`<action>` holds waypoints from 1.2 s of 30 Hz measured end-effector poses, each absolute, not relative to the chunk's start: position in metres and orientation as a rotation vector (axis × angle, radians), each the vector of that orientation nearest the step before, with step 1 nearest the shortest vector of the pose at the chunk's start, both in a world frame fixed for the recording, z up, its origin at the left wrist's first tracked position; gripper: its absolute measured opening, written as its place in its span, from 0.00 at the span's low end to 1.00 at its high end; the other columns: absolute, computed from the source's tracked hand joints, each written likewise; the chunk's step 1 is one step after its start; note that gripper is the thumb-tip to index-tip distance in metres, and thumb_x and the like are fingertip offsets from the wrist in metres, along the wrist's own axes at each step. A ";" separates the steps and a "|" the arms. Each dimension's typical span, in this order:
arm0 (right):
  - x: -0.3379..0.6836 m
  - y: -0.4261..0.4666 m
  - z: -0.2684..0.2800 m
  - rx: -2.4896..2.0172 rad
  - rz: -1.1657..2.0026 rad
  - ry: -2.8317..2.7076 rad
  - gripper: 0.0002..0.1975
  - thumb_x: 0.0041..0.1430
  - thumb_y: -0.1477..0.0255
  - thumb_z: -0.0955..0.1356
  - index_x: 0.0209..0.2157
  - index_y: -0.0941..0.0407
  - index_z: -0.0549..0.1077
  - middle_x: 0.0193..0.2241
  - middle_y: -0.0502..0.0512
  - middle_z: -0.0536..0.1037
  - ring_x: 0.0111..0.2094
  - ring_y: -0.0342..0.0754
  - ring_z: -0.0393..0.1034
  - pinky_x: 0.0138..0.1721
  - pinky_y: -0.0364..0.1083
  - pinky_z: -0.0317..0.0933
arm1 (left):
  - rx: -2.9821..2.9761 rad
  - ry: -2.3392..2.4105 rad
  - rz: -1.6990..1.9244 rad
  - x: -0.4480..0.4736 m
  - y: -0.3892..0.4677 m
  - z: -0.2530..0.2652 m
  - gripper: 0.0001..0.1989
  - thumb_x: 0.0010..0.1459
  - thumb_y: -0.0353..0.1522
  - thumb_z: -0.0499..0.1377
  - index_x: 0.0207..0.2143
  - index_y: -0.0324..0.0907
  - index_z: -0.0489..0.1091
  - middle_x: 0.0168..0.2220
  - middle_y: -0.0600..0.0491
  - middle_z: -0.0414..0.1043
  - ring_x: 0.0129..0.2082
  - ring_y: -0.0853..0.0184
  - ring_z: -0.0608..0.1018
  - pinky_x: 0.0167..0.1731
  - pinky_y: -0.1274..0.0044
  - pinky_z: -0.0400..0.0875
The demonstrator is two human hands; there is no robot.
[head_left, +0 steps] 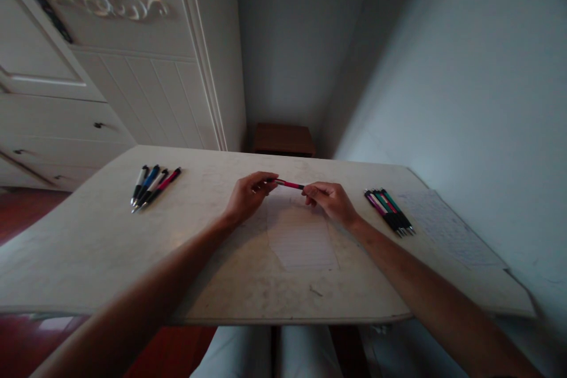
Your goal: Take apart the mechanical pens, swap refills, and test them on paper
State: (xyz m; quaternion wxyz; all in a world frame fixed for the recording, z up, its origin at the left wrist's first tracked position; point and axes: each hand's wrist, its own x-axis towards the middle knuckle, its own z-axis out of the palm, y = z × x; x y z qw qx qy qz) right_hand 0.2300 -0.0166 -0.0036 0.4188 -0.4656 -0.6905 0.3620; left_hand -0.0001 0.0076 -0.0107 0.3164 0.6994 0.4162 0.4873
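Note:
Between my hands a red pen (290,184) with dark ends is held level above the table. My left hand (249,194) pinches its left end with thumb and fingers. At the other end, my right hand (330,201) grips the dark part, its fingers curled and partly hiding the tip. Below the pen lies a lined sheet of paper (302,236). Off to the left is a group of pens (155,186) in white, blue, black and red. Right of my right hand, several more pens (390,211) lie side by side in purple, red and green with black grips.
The pale table (212,283) has worn, stained patches. A handwritten sheet (452,227) lies at its right edge, beside the wall (478,82). Behind the table stands a brown wooden piece of furniture (283,137). A white cabinet (146,82) rises at the left.

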 end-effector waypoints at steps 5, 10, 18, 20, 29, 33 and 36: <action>0.231 -0.017 -0.004 -1.149 0.841 -1.820 0.19 0.61 0.57 0.67 0.27 0.57 0.79 0.23 0.53 0.79 0.25 0.46 0.72 0.30 0.45 0.65 | 1.888 1.134 1.237 -0.002 0.003 -0.008 0.18 0.59 0.44 0.56 0.31 0.39 0.74 0.23 0.53 0.74 0.23 0.70 0.72 0.25 0.79 0.67; 0.231 -0.016 -0.006 -1.118 0.788 -1.874 0.15 0.60 0.60 0.68 0.29 0.55 0.81 0.25 0.53 0.81 0.26 0.48 0.74 0.32 0.46 0.67 | 1.857 1.238 1.128 -0.005 -0.003 -0.006 0.30 0.63 0.51 0.47 0.19 0.39 0.67 0.16 0.55 0.65 0.17 0.72 0.67 0.20 0.80 0.60; 0.229 -0.018 -0.001 -1.191 0.798 -1.783 0.18 0.59 0.58 0.68 0.26 0.56 0.80 0.22 0.54 0.79 0.25 0.48 0.73 0.30 0.46 0.65 | 1.779 1.048 1.282 -0.002 0.000 -0.005 0.23 0.55 0.47 0.61 0.45 0.39 0.69 0.34 0.50 0.74 0.21 0.73 0.71 0.20 0.81 0.65; 0.230 -0.018 -0.001 -1.205 0.844 -1.749 0.19 0.59 0.56 0.68 0.26 0.57 0.79 0.21 0.54 0.79 0.24 0.47 0.72 0.28 0.45 0.65 | 1.792 1.070 1.287 -0.002 0.002 -0.005 0.22 0.54 0.45 0.63 0.45 0.39 0.70 0.32 0.51 0.74 0.20 0.73 0.71 0.20 0.81 0.64; 0.231 -0.013 -0.006 -1.130 0.762 -1.814 0.12 0.56 0.60 0.71 0.30 0.54 0.81 0.28 0.53 0.81 0.31 0.49 0.75 0.36 0.47 0.65 | 1.789 1.245 1.157 -0.005 -0.001 -0.004 0.29 0.60 0.51 0.52 0.15 0.40 0.64 0.11 0.57 0.58 0.13 0.74 0.63 0.16 0.80 0.55; 0.231 -0.014 -0.003 -1.145 0.757 -1.784 0.14 0.55 0.58 0.71 0.30 0.55 0.81 0.28 0.54 0.81 0.31 0.49 0.75 0.35 0.46 0.65 | 1.743 1.192 1.106 -0.005 -0.004 -0.001 0.30 0.60 0.53 0.50 0.17 0.39 0.66 0.14 0.55 0.62 0.14 0.74 0.65 0.15 0.81 0.57; 0.230 -0.018 -0.001 -1.209 0.828 -1.739 0.21 0.58 0.53 0.68 0.26 0.57 0.79 0.21 0.53 0.78 0.25 0.47 0.73 0.30 0.45 0.64 | 1.714 1.062 1.144 -0.004 -0.005 0.001 0.24 0.56 0.50 0.59 0.37 0.37 0.73 0.29 0.51 0.73 0.19 0.73 0.72 0.18 0.81 0.65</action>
